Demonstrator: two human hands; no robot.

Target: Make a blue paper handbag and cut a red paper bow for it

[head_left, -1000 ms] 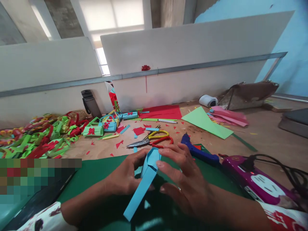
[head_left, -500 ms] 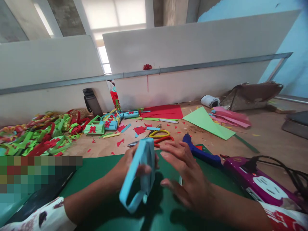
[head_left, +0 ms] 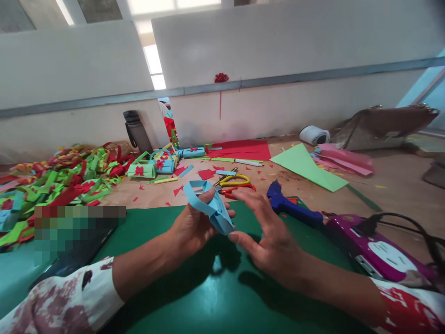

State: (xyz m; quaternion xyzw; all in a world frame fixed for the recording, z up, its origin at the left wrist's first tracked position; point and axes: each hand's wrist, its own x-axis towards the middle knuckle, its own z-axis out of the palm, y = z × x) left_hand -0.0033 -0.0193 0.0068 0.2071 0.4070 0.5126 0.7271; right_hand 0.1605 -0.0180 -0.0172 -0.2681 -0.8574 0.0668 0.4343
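Note:
My left hand (head_left: 194,227) is closed round a small light-blue paper bag (head_left: 220,215), its thumb on top. The bag's looped strip handle points up and to the left. Just right of the bag is my right hand (head_left: 269,236), fingers spread, with its thumb tip close to the bag's lower corner; whether they touch I cannot tell. Both hands are above a green mat (head_left: 208,297). Beyond the bag lie yellow-handled scissors (head_left: 239,179) and red-handled scissors (head_left: 239,189), their blades partly hidden.
A blue glue gun (head_left: 294,208) and a purple power strip (head_left: 375,253) lie at right. Finished paper bags (head_left: 142,171) with red bows and a heap of coloured paper pieces (head_left: 83,178) are at left. Green paper (head_left: 309,169), red sheets (head_left: 243,150) and a dark bottle (head_left: 137,132) stand farther back.
My left hand has turned the blue paper bag, so its handle now points up and left instead of down. My right hand has moved slightly up, its thumb nearer the bag. The view has tilted down.

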